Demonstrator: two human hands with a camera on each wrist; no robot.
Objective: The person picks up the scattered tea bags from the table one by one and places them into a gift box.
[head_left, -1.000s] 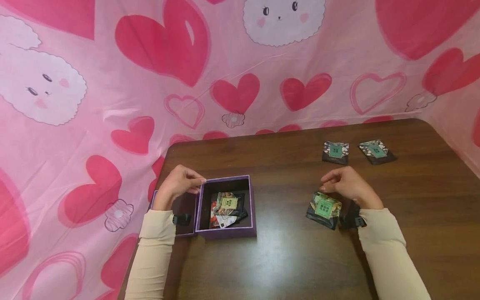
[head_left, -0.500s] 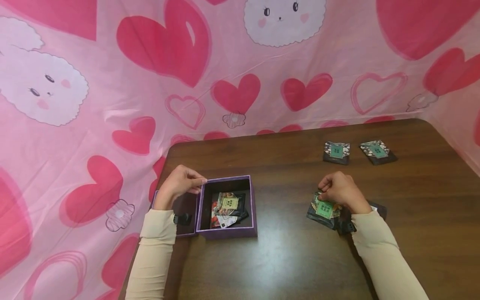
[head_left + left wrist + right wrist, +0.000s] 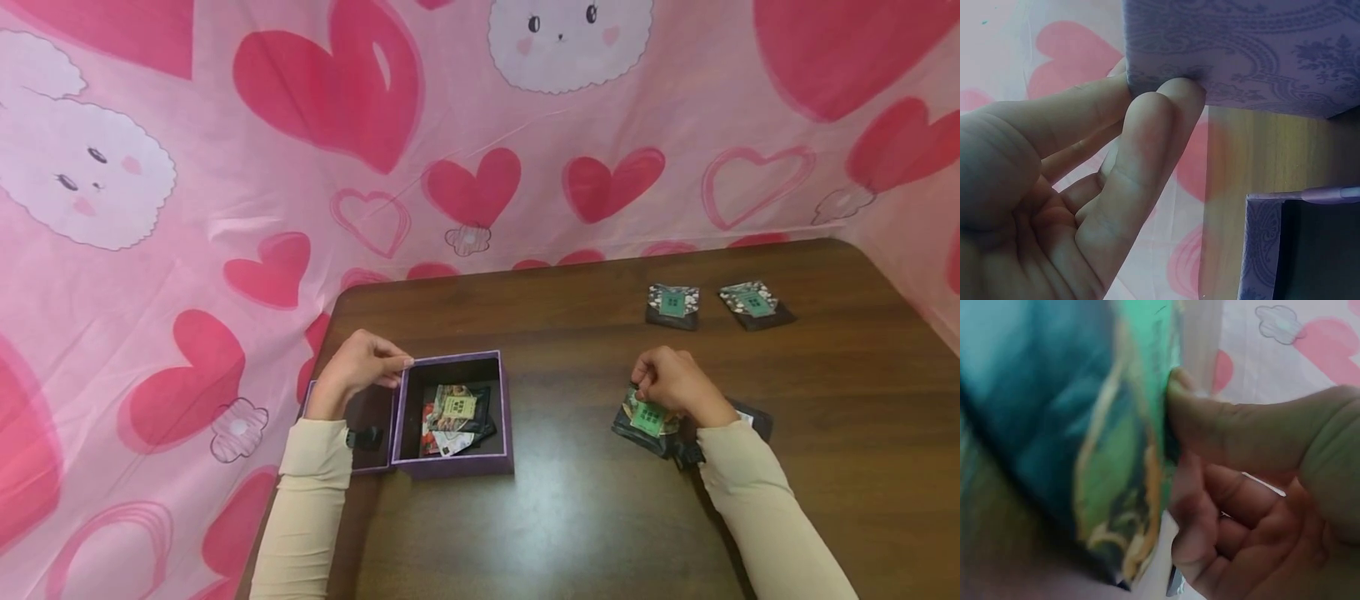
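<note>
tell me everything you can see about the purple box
The purple box is a small, square, open-topped box with a pale paisley print on what looks like paper-covered card. It sits upright on the dark wooden table. Inside lie a few dark packets, the top one bearing a yellow-green label. The left hand rests its fingertips against the box's upper left corner. A second purple piece, perhaps its lid, lies close against its left side.
</note>
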